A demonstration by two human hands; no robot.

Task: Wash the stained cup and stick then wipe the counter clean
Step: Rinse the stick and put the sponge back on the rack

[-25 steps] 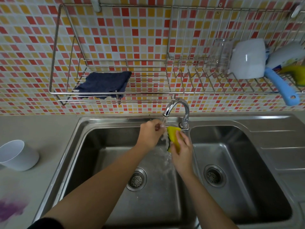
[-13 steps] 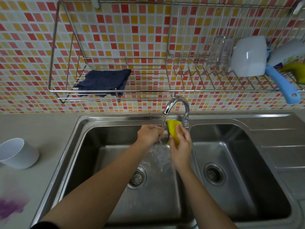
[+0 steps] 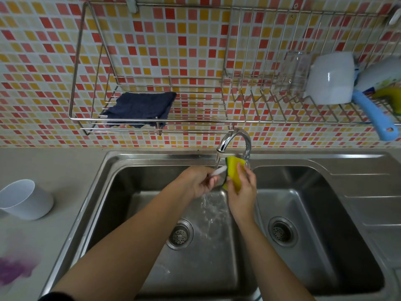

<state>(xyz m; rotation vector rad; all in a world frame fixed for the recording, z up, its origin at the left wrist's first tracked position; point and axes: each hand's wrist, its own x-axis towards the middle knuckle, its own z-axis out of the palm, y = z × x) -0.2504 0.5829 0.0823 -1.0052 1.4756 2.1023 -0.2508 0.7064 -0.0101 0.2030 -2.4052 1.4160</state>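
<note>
L hand [image 3: 198, 181] pinches stick [image 3: 219, 171] under tap [image 3: 234, 140] stream, long axis L–R, tip toward sponge [image 3: 233, 172] gripped in R hand [image 3: 240, 192] just beside. Cup [image 3: 26, 199] lying on desk [image 3: 54, 166] well left, nearer L hand.

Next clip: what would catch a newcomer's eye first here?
The hands at the centre, under the running tap: the left hand holds a white stick, the right hand grips a yellow sponge beside it. At lower left, a purple stain marks the counter, near a white cup.
</note>
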